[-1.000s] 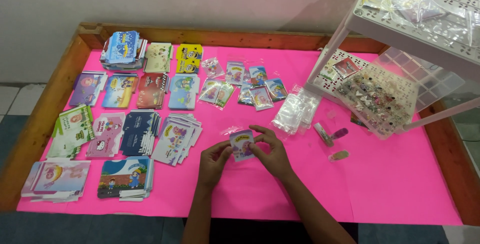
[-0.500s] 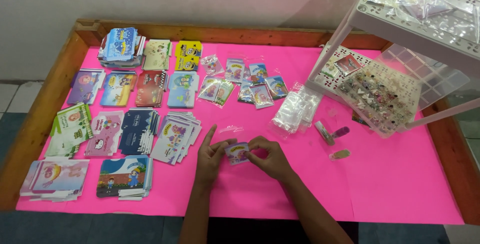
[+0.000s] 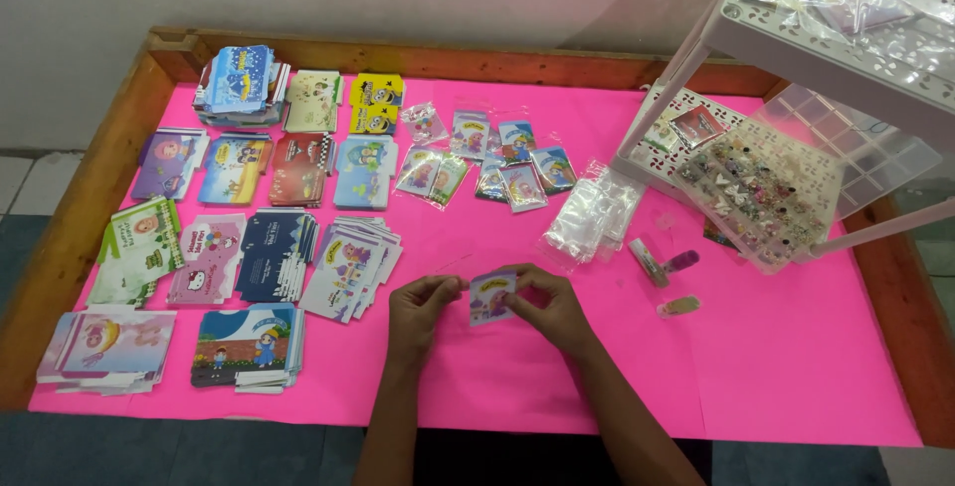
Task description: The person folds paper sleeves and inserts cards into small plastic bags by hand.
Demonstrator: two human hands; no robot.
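My right hand (image 3: 549,309) pinches a small printed card (image 3: 490,296) in a clear sleeve, just above the pink table cover (image 3: 696,387). My left hand (image 3: 418,309) is at the card's left edge, its fingertips closed on the thin clear plastic edge there. Both hands meet near the middle front of the table. A loose pile of empty clear sleeves (image 3: 592,215) lies a little beyond my right hand.
Stacks of colourful printed cards (image 3: 269,247) fill the left half. Several sleeved cards (image 3: 497,163) lie at the back centre. A white plastic rack (image 3: 826,38) and a clear compartment box of small trinkets (image 3: 766,188) stand right. Small tubes (image 3: 662,262) lie nearby. A wooden rim (image 3: 90,207) borders the table.
Both hands have shifted slightly with the card; the left hand's fingers, spread half a second ago, are now pinched at the card's left edge.
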